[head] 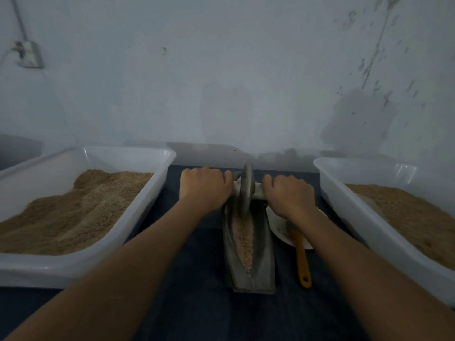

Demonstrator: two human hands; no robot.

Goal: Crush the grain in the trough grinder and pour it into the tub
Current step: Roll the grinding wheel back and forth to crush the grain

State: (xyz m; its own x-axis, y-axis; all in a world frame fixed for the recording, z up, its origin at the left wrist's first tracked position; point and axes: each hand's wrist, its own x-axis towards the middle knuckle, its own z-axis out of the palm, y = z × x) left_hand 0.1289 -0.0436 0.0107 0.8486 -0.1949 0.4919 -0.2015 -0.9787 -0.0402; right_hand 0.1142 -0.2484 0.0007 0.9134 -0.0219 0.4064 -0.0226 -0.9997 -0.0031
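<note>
Just one wide head cam here, it looked forward and down from close range, wall (221,70) across the top half, grinder (248,242) at lower center of frame.

Between the two gripping hands, the grinder wheel (247,190) looks like dull grey metal, matt and slightly worn, on a paler axle handle (256,189). Below the grip, the trough (261,252) is the same matt dark metal, holding coarse, granular grain (243,238). Either side of the grip, the tubs (138,205) are smooth, faintly glossy white plastic, on a dark matt cloth (197,279).
</note>
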